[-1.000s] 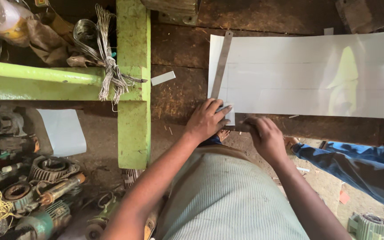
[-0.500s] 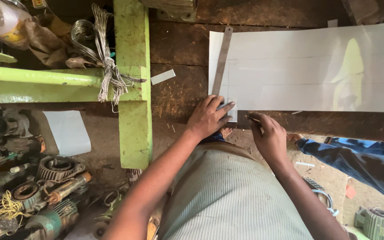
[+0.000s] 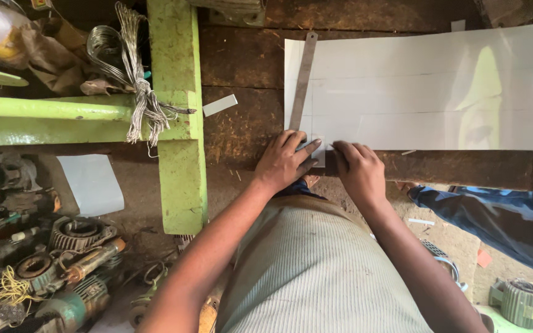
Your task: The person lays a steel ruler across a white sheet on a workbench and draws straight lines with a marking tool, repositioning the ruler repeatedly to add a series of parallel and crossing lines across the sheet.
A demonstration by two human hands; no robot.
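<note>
The left hand (image 3: 284, 161) presses flat and open on the steel ruler (image 3: 302, 83); just beside it, the right hand (image 3: 358, 171) is curled on the white sheet (image 3: 427, 92), its grip unclear.

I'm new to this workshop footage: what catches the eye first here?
The big white sheet spread over the dark wooden bench stands out, with a metal ruler laid along its left edge. The left hand presses the ruler's near end while the right hand rests at the sheet's near edge. A bright green frame stands to the left.
</note>
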